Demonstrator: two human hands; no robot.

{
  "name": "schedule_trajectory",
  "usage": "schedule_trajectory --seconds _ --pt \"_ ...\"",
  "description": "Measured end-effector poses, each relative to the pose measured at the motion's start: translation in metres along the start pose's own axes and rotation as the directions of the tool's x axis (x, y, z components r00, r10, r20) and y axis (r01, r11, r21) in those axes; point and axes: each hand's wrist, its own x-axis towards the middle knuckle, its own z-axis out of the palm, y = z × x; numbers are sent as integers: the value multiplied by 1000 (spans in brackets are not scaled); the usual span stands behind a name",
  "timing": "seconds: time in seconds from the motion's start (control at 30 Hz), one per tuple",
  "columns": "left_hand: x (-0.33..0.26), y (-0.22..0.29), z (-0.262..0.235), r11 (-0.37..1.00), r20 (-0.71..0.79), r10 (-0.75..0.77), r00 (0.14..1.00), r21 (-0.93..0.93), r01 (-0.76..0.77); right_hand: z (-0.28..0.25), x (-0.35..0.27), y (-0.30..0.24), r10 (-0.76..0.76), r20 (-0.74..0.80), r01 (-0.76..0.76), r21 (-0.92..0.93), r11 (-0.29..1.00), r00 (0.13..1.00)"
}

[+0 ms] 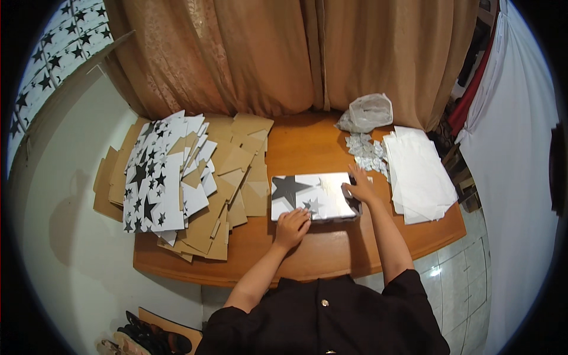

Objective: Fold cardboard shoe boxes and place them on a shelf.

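Observation:
A white cardboard box (325,195) patterned with black and grey stars lies lengthwise on the wooden table before me. Its top panel looks closed, while dark gaps show at its right end. My left hand (292,228) rests on the near edge, left of the middle, with its fingers laid on the top. At the right end, my right hand (361,186) has its thumb on the top and its fingers stretched toward the far corner. What the undersides of the fingers touch is partly hidden.
On the left, star-printed cardboard sheets (168,177) overlap brown cardboard blanks (236,171). White paper sheets (420,177) are stacked on the right, beside small silvery packets (367,152) and a translucent plastic bag (367,112). A brown curtain (266,53) hangs behind the table (302,139).

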Motion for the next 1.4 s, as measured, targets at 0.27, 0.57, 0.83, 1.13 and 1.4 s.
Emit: schedule_trajectory --seconds 0.27,0.57,0.83,1.13,1.4 --pt "-21 10 6 971 -46 -151 987 181 157 20 -29 18 19 -163 17 213 977 986" --pt "-79 43 38 594 -32 -763 646 -429 680 60 -143 22 284 -138 -126 659 741 949" --pt "-41 70 -43 461 330 -497 803 -684 566 59 -182 -43 178 -62 -40 855 517 982" --pt "4 92 -229 687 -196 -377 905 -715 131 -23 -171 -267 -409 -191 298 930 214 892" --pt "-32 196 -432 942 -597 -286 749 -320 105 54 -137 -410 -721 -639 741 615 -270 268"
